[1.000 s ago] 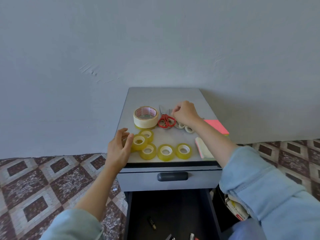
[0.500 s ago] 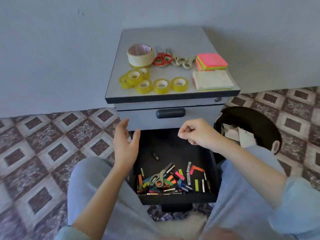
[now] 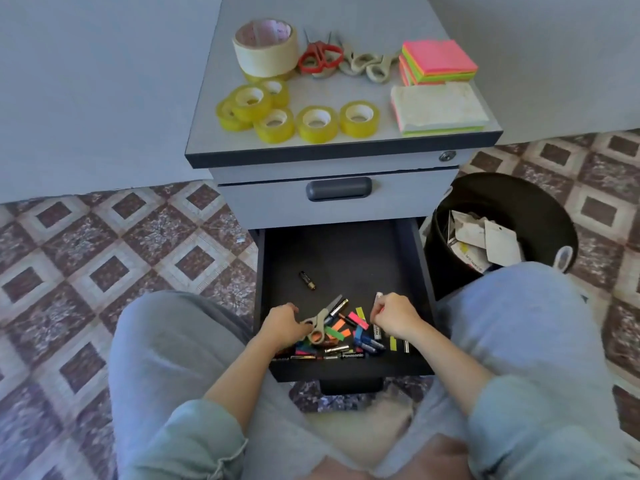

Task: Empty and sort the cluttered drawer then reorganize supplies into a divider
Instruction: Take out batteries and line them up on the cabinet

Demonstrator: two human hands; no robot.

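The open black drawer (image 3: 346, 251) holds a heap of batteries, markers and coloured sticky flags (image 3: 341, 336) at its front. Both my hands are inside it. My left hand (image 3: 282, 325) curls its fingers round the handles of the beige scissors (image 3: 322, 323), which lie on the heap. My right hand (image 3: 394, 315) pinches a small white cylinder (image 3: 378, 297) that sticks up from its fingers. One black battery (image 3: 307, 280) lies alone further back in the drawer.
The cabinet top (image 3: 346, 15) carries a wide masking tape roll (image 3: 265, 46), several yellow tape rolls (image 3: 317, 123), red scissors (image 3: 320, 58), pale scissors (image 3: 367, 64) and sticky note pads (image 3: 438, 62). A black bin (image 3: 519, 202) with paper scraps stands to the right.
Both hands came down from the cabinet top into the open drawer. The left now holds the beige scissors and the right pinches a small white cylinder. My view tilted downward.
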